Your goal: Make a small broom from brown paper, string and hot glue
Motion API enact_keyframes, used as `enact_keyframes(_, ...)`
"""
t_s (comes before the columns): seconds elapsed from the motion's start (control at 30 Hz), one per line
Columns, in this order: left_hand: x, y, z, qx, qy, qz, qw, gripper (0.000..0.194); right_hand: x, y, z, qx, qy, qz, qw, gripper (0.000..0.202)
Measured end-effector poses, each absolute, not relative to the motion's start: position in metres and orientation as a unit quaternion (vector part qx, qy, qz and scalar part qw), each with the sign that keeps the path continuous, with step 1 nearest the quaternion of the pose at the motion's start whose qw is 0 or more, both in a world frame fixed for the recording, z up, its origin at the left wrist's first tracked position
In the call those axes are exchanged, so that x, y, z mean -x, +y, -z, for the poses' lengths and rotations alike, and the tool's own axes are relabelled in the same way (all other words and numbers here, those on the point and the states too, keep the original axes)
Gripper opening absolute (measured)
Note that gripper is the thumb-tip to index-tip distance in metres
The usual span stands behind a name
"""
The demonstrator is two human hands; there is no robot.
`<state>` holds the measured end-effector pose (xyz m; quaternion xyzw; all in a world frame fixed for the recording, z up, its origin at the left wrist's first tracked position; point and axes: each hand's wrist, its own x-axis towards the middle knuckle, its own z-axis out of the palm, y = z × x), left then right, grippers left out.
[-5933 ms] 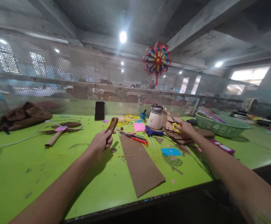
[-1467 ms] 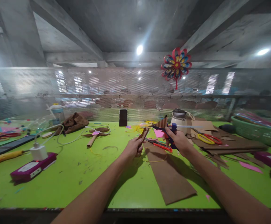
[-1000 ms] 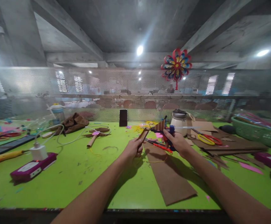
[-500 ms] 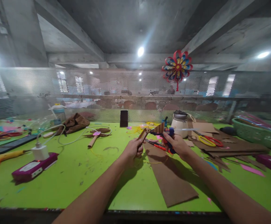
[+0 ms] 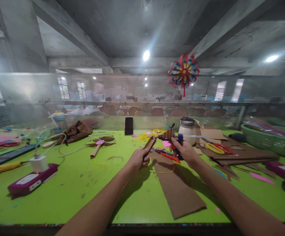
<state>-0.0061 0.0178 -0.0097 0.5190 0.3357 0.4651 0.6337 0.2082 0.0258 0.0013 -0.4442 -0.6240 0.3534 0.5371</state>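
Note:
My left hand (image 5: pixel 140 158) is closed around a folded strip of brown cardboard (image 5: pixel 150 143), held up above the table. My right hand (image 5: pixel 183 150) grips a blue hot glue gun (image 5: pixel 179 138) with a clear glue stick poking out of its back. The gun's nozzle points left, at the cardboard strip's upper end. A striped brown corrugated piece (image 5: pixel 167 134) shows by the nozzle; what holds it I cannot tell. Below the hands lie red-handled pliers (image 5: pixel 168 155) and a long brown cardboard strip (image 5: pixel 179 190).
On the right are scissors (image 5: pixel 215 147), brown sheets (image 5: pixel 245 155), a green basket (image 5: pixel 262 139) and a jar (image 5: pixel 187 126). A purple power strip (image 5: pixel 33 179), a cardboard flower (image 5: pixel 98 147) and a yellow-handled tool (image 5: pixel 3 167) lie left. A phone (image 5: pixel 129 126) stands at the back.
The whole view has shifted slightly. Both hands keep nearly the same pose, the glue gun's nozzle still at the upper end of the cardboard strip.

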Motion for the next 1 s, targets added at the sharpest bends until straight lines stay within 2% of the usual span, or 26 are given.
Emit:
enact_keyframes(0.4,0.007,0.023,0.013,-0.518,0.336,-0.470,0.631,0.016,-0.205,0.027,0.005,0.423,-0.632,-0.370,0.534,0.049)
enact_keyframes(0.87,0.008,0.018,0.008,-0.521,0.335,-0.470,0.628,0.017,-0.210,0.029,0.001,0.406,-0.589,-0.367,0.595,0.049)
enact_keyframes(1.0,0.007,0.019,0.008,-0.527,0.335,-0.473,0.622,0.017,-0.207,0.023,0.000,0.415,-0.610,-0.363,0.569,0.051)
